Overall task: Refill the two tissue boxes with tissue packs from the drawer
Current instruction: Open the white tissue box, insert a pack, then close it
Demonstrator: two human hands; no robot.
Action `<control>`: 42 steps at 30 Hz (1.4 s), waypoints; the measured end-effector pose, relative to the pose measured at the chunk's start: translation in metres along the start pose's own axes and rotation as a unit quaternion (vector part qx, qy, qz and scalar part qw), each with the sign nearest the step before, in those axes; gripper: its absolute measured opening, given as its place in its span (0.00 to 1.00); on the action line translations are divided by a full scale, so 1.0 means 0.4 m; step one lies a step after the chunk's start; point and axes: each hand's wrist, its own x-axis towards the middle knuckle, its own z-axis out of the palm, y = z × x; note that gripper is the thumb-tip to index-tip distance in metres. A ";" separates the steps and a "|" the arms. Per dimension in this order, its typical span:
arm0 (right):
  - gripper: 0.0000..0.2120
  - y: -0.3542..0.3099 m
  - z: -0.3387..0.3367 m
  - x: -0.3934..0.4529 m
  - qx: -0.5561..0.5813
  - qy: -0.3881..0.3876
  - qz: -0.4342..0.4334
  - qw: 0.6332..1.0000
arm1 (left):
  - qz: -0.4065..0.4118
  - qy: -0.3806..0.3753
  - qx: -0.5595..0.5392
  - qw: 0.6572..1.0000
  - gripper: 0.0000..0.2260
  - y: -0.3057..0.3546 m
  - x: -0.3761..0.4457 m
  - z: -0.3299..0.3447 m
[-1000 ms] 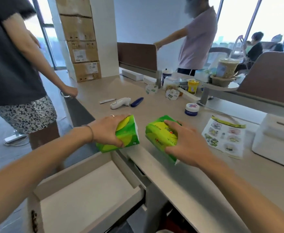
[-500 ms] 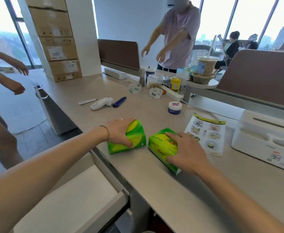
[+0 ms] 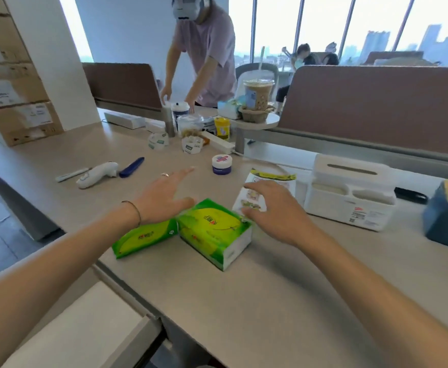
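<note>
Two green tissue packs lie side by side on the desk: the left pack (image 3: 144,239) and the right pack (image 3: 214,231), touching each other. My left hand (image 3: 161,196) hovers just beyond the left pack, fingers spread, holding nothing. My right hand (image 3: 273,208) floats to the right of the right pack, fingers apart and empty. A white tissue box (image 3: 350,197) stands further right, and a blue tissue box (image 3: 447,224) is at the right edge. The open white drawer (image 3: 84,330) is at the lower left.
A leaflet (image 3: 270,181) lies between my right hand and the white box. A small jar (image 3: 221,164), a thermometer (image 3: 96,174), a blue case (image 3: 132,167) and a pen (image 3: 71,174) sit further back. Cups and clutter stand by the divider, where a person leans over.
Both hands have let go of the tissue packs, which now rest on the desk. My hands have lifted and moved forward, fingers spread. The view has shifted right, showing the blue box.
</note>
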 end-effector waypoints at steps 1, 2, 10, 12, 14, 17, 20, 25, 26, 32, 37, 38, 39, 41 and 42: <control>0.27 0.021 -0.025 -0.002 -0.009 0.013 0.006 1.000 | 0.020 0.003 -0.005 1.000 0.33 0.037 0.020 0.012; 0.26 0.045 -0.050 -0.005 -0.016 0.025 0.014 0.999 | 0.035 0.005 -0.012 0.999 0.32 0.079 0.039 0.026; 0.20 0.257 -0.212 -0.050 -0.073 0.093 0.082 0.990 | 0.166 0.000 -0.031 0.986 0.24 0.392 0.200 0.179; 0.20 0.312 -0.243 -0.065 -0.096 0.106 0.113 0.983 | 0.187 0.003 -0.012 0.982 0.22 0.446 0.239 0.225; 0.19 0.362 -0.263 -0.078 -0.112 0.105 0.135 0.979 | 0.197 -0.003 0.016 0.980 0.21 0.492 0.271 0.268; 0.19 0.420 -0.271 -0.086 -0.139 0.082 0.140 0.977 | 0.205 -0.014 0.061 0.977 0.22 0.539 0.312 0.333; 0.19 0.453 -0.268 -0.080 -0.178 0.047 0.112 0.977 | 0.203 -0.017 0.100 0.974 0.23 0.558 0.348 0.385; 0.19 0.460 -0.262 -0.077 -0.224 0.031 0.083 0.971 | 0.190 -0.007 0.136 0.972 0.20 0.569 0.375 0.420; 0.19 0.460 -0.262 -0.078 -0.226 0.033 0.082 0.970 | 0.189 -0.004 0.140 0.972 0.19 0.571 0.376 0.420; 0.21 0.430 -0.270 -0.113 -0.217 0.035 0.085 0.972 | 0.192 0.002 0.153 0.969 0.18 0.585 0.326 0.398; 0.19 0.376 -0.277 -0.199 -0.214 0.039 0.082 0.972 | 0.197 0.016 0.155 0.968 0.14 0.601 0.214 0.361; 0.18 0.362 -0.277 -0.222 -0.216 0.043 0.080 0.972 | 0.200 0.020 0.154 0.967 0.13 0.604 0.185 0.353; 0.17 0.348 -0.278 -0.245 -0.218 0.046 0.078 0.972 | 0.205 0.023 0.154 0.966 0.12 0.606 0.157 0.347; 0.16 0.326 -0.276 -0.293 -0.222 0.051 0.076 0.971 | 0.216 0.030 0.154 0.964 0.09 0.610 0.099 0.341; 0.16 0.316 -0.274 -0.316 -0.225 0.052 0.076 0.970 | 0.219 0.033 0.155 0.963 0.09 0.612 0.071 0.339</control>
